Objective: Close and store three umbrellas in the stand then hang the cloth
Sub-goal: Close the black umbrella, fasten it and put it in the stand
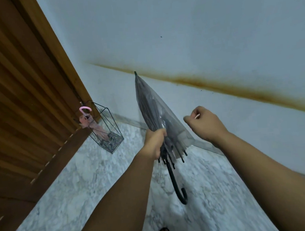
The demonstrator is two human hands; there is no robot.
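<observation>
Head view: the left hand [154, 143] grips the folded clear umbrella [155, 113], tip upward, black crook handle hanging below. The right hand [205, 123] pinches its closure strap [196, 115]. A pink umbrella [90, 122] stands in the wire stand [111, 134] beside the wooden door [22, 98].

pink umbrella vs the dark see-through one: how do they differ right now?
The pink umbrella stands in the wire stand with its handle up; the grey transparent umbrella is held in the air, tip up and black hook handle down. Nothing holds the pink one; the left hand grips the grey one near its rib ends, and the right hand pinches something small beside it. Both are folded, with curved handles.
</observation>
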